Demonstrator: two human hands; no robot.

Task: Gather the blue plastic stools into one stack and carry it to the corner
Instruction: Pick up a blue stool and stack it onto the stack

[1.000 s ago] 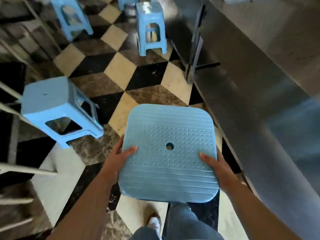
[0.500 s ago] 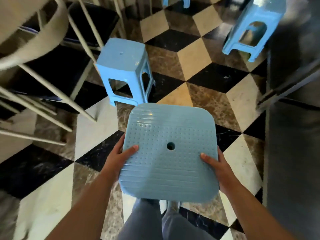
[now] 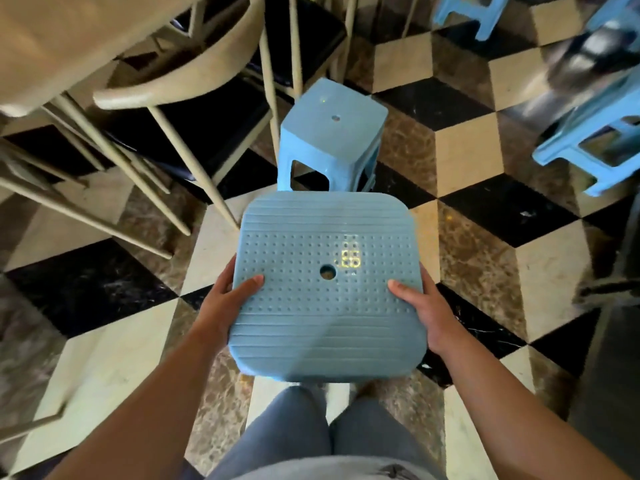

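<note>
I carry a blue plastic stool (image 3: 327,313) in front of my waist, its dotted seat with a centre hole facing up. My left hand (image 3: 225,299) grips its left edge, thumb on top. My right hand (image 3: 427,311) grips its right edge the same way. Its legs are hidden below the seat. Straight ahead, a second blue stool (image 3: 332,133) stands on the floor just beyond the carried one. Another blue stool (image 3: 595,143) stands at the right, blurred. Part of one more blue stool (image 3: 467,12) shows at the top.
Beige metal-legged chairs (image 3: 173,91) with black seats and a beige table (image 3: 52,39) crowd the upper left, close beside the standing stool. The floor (image 3: 464,154) is a black, cream and brown cube-pattern tile. A dark metal frame (image 3: 616,271) edges the right side.
My view has swung left and I have moved toward the floor stool; it now lies straight ahead and nearer. The steel counter has left the view. My grip on the carried stool is unchanged.
</note>
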